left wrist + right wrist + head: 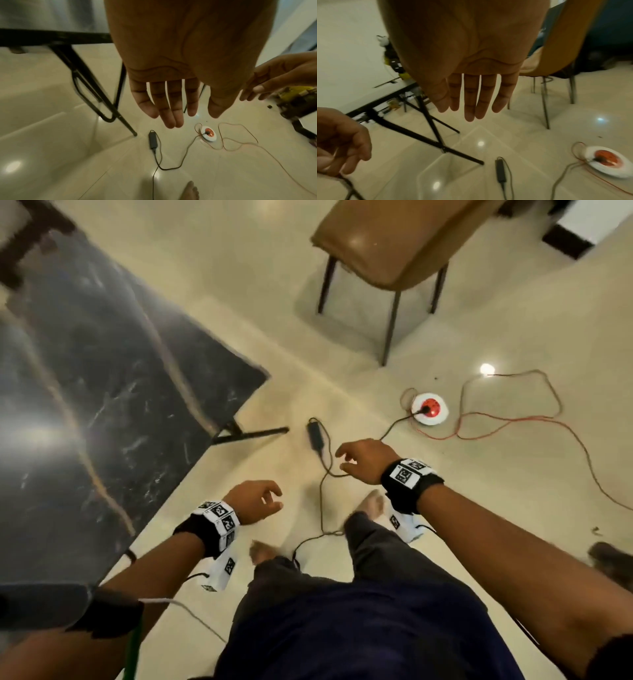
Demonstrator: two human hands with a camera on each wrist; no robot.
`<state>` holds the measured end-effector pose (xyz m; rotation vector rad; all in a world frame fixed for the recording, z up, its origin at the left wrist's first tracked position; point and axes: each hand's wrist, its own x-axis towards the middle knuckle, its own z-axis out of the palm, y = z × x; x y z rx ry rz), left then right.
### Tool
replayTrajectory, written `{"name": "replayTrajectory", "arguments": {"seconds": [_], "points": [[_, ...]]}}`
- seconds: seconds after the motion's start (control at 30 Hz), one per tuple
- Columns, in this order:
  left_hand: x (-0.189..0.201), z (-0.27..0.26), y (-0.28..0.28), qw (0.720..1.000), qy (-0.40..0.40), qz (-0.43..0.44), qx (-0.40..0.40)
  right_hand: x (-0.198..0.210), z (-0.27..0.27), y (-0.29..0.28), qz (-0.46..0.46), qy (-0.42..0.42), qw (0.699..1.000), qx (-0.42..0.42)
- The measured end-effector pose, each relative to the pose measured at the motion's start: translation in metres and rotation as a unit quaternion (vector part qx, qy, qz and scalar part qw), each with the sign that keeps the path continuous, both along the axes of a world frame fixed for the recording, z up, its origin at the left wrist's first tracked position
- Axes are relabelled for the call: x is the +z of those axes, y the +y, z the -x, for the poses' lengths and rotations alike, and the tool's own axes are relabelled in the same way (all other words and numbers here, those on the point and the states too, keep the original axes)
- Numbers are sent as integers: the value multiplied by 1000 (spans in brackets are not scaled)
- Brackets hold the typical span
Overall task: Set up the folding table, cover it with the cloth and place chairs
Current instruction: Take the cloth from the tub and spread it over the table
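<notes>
The folding table (102, 392) stands on the left, its dark marbled top bare and its black crossed legs (435, 136) on the floor. A tan padded chair (387, 244) with thin dark legs stands ahead on the right. My left hand (260, 501) hovers empty beside the table's near corner, fingers relaxed and straight (169, 108). My right hand (359, 460) is out in front above the floor, fingers straight (477, 98), holding nothing. No cloth shows in any view.
A black power adapter (315, 436) and its cable lie on the pale tiled floor between my hands. A round white and red socket reel (430, 409) with a looping red wire (513, 419) lies to the right. My bare feet (371, 503) stand by the cable.
</notes>
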<state>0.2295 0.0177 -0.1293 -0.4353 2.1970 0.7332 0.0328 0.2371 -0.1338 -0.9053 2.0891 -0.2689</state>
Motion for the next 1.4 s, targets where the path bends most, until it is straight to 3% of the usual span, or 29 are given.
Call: {"name": "replayTrajectory", "arguments": {"seconds": [0.17,0.37,0.53,0.73,0.9,1.13,1.23,1.4], "points": [[-11,138,84,988,-45,28,-147,-16,57,175,-72,-41,973,-215],[0,294,211,957,-20,53,-285,-27,69,340,-58,-94,870,-480],[8,396,354,896,14,57,-439,-25,67,452,-33,-90,770,-630],[13,488,564,799,32,21,-601,-16,57,593,-21,-83,635,-768],[17,518,730,723,24,15,-690,2,24,698,3,-59,500,-864],[12,497,954,598,35,16,-801,3,-45,837,-13,6,339,-941],[-4,481,1040,574,40,9,-818,-13,-66,897,-20,9,283,-959],[-36,441,1166,544,56,-16,-837,-46,-93,984,-4,-33,218,-975]]}}
